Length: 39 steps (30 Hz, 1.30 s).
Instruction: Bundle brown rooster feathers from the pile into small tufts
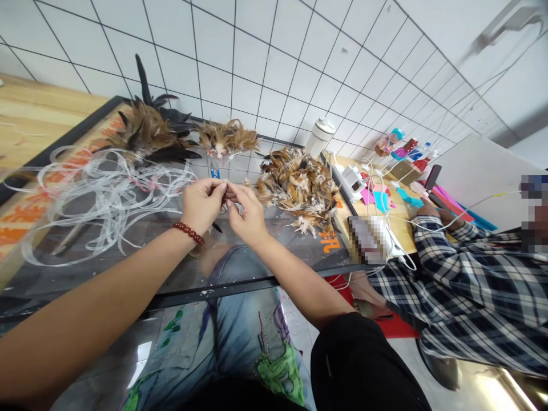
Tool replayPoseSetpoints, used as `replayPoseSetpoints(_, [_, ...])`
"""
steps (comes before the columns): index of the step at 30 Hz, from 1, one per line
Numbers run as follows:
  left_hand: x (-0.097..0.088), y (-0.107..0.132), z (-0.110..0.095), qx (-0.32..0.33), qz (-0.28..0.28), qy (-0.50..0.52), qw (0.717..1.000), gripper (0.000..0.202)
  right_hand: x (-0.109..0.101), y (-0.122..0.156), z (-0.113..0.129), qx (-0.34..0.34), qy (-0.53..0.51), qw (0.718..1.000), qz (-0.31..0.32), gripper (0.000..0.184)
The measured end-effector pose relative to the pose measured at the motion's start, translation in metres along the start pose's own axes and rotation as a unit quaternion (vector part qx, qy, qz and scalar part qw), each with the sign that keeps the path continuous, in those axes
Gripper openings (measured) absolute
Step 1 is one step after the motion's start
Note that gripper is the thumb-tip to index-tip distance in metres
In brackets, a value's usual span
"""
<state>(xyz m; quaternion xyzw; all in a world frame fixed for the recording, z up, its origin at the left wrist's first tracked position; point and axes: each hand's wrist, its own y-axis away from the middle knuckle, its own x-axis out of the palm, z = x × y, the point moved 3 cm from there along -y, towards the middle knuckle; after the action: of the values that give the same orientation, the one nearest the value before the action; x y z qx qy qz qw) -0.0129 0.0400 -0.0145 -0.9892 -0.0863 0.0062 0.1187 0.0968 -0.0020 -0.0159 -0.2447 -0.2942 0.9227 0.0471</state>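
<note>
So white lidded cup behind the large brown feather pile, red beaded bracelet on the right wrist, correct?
Wrong wrist: head view shows the red beaded bracelet around the wrist of the left hand. The white lidded cup does stand behind the brown feather pile.

White tiled wall with dark grout runs behind a black-edged glossy table. Pale wooden surfaces show left and right. Floor is shiny, bright glare lower right.
</note>
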Motion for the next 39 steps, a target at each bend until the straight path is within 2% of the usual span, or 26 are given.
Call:
replayPoseSetpoints(4, [0.001, -0.003, 0.006, -0.001, -0.016, 0.032, 0.999, 0.011, -0.001, -0.001, 0.005, -0.035, 0.038, 0.998, 0.042, 0.043])
replayPoseSetpoints(8, [0.007, 0.002, 0.003, -0.079, 0.012, 0.132, 0.988, 0.013, -0.013, -0.008, 0.0, 0.006, 0.002, 1.0, -0.015, 0.031])
replayPoseSetpoints(12, [0.013, 0.009, -0.006, -0.149, 0.082, 0.181, 0.969, 0.019, -0.027, -0.014, -0.017, 0.054, -0.042, 0.995, -0.069, 0.026])
replayPoseSetpoints(16, [0.015, 0.013, -0.009, -0.15, 0.131, 0.182, 0.963, 0.02, -0.033, -0.016, -0.036, 0.113, -0.109, 0.983, -0.099, 0.027])
replayPoseSetpoints(20, [0.017, 0.014, -0.006, -0.138, 0.161, 0.173, 0.962, 0.02, -0.034, -0.016, -0.04, 0.169, -0.181, 0.966, -0.08, 0.028])
replayPoseSetpoints(24, [0.018, 0.014, -0.004, -0.135, 0.165, 0.172, 0.962, 0.021, -0.033, -0.016, -0.033, 0.168, -0.192, 0.966, -0.048, 0.026])
replayPoseSetpoints(30, [0.018, 0.017, -0.006, -0.138, 0.173, 0.165, 0.961, 0.021, -0.033, -0.015, -0.027, 0.154, -0.209, 0.965, -0.038, 0.028])
replayPoseSetpoints(35, [0.018, 0.018, -0.007, -0.147, 0.2, 0.159, 0.956, 0.02, -0.035, -0.015, -0.03, 0.151, -0.197, 0.968, -0.035, 0.022])
replayPoseSetpoints(39, [0.019, 0.019, -0.008, -0.154, 0.24, 0.145, 0.947, 0.022, -0.034, -0.015, -0.032, 0.171, -0.232, 0.957, -0.035, 0.021])
